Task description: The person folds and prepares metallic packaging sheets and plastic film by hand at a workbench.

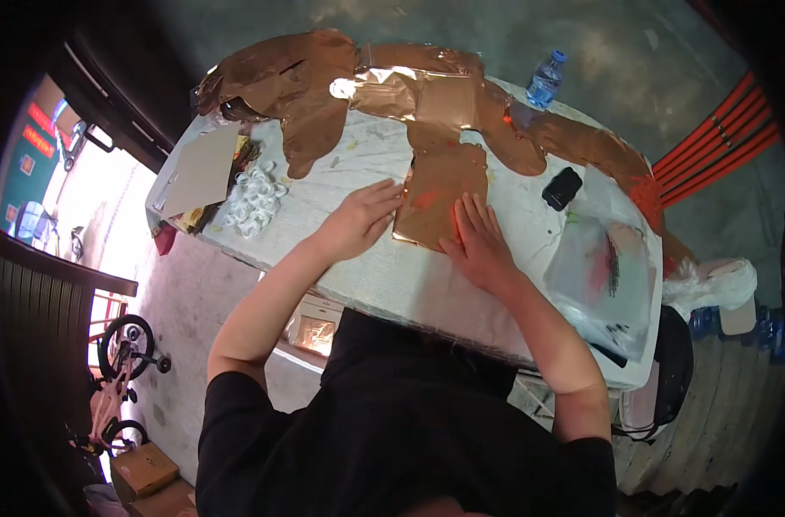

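Observation:
A flat, shiny brown-gold rectangular packet or sheet (444, 181) lies on the white-covered table in front of me. My left hand (356, 226) rests at its left edge, fingers stretched out and fingertips close to or touching the edge. On its lower right part my right hand (480, 244) lies flat with the fingers extended; its palm side is hidden. Beyond the packet, more brown shiny sheets (319, 129) are spread along the far side of the table. A brighter, wrinkled gold foil piece (388, 92) lies among them.
White coiled ties (253, 202) and a grey-beige card (205, 171) sit at the left. A black object (562, 189) and clear plastic bags (595, 276) lie at the right. A water bottle (545, 79) stands at the far edge. Red poles (720, 138) lean beyond the table.

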The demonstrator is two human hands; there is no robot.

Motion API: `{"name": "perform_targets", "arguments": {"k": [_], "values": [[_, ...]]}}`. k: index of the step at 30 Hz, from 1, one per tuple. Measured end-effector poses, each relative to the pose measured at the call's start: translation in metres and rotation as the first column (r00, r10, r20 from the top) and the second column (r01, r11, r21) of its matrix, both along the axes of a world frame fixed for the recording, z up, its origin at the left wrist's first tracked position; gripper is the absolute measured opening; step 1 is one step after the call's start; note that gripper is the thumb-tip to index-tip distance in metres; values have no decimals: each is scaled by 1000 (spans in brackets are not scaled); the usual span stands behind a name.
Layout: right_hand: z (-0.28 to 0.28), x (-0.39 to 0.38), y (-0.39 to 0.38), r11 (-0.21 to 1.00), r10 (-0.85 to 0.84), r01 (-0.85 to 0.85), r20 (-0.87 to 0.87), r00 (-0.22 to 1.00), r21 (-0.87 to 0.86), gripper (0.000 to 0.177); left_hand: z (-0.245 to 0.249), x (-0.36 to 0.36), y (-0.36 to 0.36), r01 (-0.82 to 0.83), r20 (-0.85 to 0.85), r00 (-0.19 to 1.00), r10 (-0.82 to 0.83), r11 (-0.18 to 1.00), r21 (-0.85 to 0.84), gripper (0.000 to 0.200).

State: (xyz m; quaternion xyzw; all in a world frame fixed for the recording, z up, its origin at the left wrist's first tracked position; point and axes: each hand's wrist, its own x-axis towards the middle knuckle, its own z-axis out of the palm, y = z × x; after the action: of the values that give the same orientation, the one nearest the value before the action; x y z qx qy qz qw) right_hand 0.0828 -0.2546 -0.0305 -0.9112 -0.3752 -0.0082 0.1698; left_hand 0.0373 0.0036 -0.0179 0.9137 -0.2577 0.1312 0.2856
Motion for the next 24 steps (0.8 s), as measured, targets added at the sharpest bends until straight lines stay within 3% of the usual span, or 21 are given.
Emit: {"name": "perform_targets", "arguments": {"k": [6, 13, 15, 19, 21, 24], "values": [[-1, 0, -1, 1000, -6, 7, -19, 1000, 30, 68, 3, 8, 3, 116, -72, 992, -106, 979, 166, 39], [-5, 1, 0, 1000, -3, 2, 33, 999, 26, 71, 8, 18, -1, 179, -132, 978, -163, 977, 116, 42], [-3, 0, 0, 1000, -6, 6, 30, 1000, 24, 71, 8, 22, 1, 150, -54, 988, -143, 975, 162, 37], [1, -1, 0, 1000, -17, 17, 10, 1000, -3, 69, 1, 31, 2, 200, 6, 980, -201, 979, 47, 30], [-1, -1, 0, 1000, -13, 13, 15, 1000, 2, 69, -5, 36, 2, 256, -113, 957, -268, 961, -108, 26], [-2, -1, 0, 1000, -11, 12, 36, 999, -8, 69, -9, 41, 2, 270, -108, 956, -274, 962, -46, 30]]}}
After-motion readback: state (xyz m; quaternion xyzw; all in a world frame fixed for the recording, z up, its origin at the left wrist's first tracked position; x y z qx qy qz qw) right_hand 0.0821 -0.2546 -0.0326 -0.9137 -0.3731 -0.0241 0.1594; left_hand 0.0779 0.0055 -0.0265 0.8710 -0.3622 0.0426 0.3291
